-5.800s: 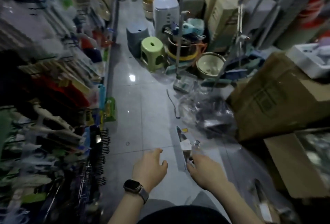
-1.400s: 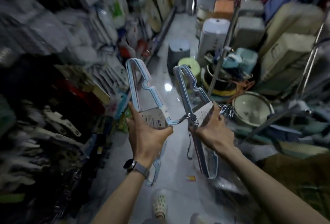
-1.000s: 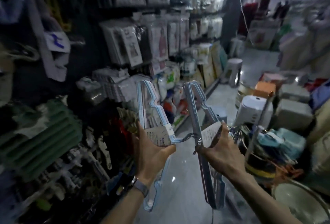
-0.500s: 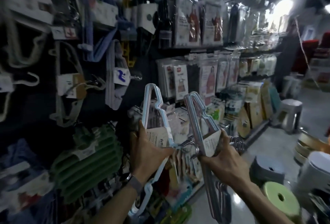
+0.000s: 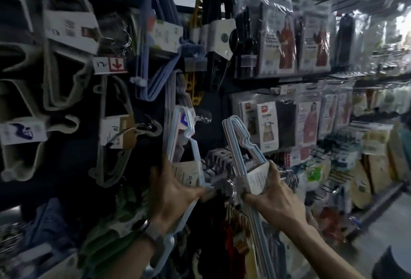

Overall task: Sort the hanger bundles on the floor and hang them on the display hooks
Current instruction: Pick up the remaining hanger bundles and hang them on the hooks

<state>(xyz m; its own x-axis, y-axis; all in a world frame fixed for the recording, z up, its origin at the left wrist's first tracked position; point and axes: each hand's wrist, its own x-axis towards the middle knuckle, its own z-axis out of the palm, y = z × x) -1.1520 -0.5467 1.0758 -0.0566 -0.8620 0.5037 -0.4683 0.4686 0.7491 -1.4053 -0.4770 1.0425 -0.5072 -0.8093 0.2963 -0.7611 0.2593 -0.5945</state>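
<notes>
Dark display wall (image 5: 66, 163), crowded with hung goods, faced me. My left hand (image 5: 171, 198) gripped the left hanger bundle (image 5: 189, 138). My right hand (image 5: 278, 203) clutched the right hanger bundle (image 5: 241, 138) at its label.

A white tag (image 5: 101, 64) reads "12" beside a red arrow sign (image 5: 117, 64).

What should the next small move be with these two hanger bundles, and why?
Probably lift the left bundle toward the similar pale hangers hung above it, keeping the right bundle clear. The left hand and right hand each grip a bundle by its label, the metal hooks sit close together, and neither is hung yet.
</notes>
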